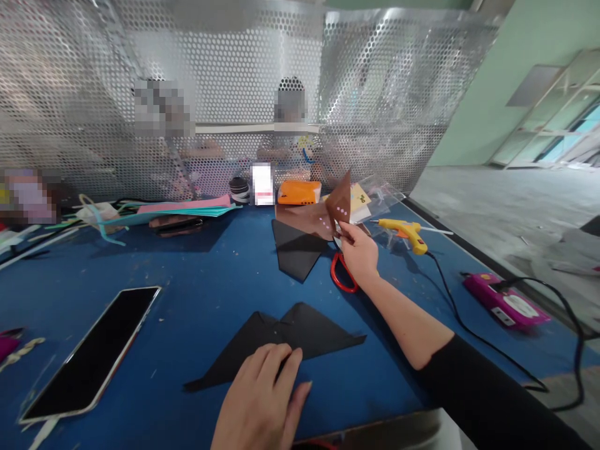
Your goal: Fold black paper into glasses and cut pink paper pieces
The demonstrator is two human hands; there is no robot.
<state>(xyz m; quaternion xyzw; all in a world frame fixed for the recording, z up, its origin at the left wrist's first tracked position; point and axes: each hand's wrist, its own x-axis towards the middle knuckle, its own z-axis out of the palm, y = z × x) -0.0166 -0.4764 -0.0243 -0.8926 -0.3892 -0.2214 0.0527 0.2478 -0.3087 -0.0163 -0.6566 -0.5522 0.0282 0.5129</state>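
Note:
My left hand point(262, 400) lies flat with fingers stretched out on the near edge of a black folded paper shape point(300, 337) on the blue table point(210, 269). My right hand point(359, 250) reaches far out and pinches the corner of a brown sheet point(337, 203), lifting it off the table. Red-handled scissors point(340, 278) lie just under that hand. Another black paper piece point(295, 250) rests beside the brown sheet.
A phone point(94, 353) lies at the near left. A yellow glue gun point(407, 232) with a black cable, a magenta box point(504, 303), an orange box point(299, 192), coloured sheets point(187, 209) and a perforated metal screen point(234, 94) stand around. Two people sit behind the screen.

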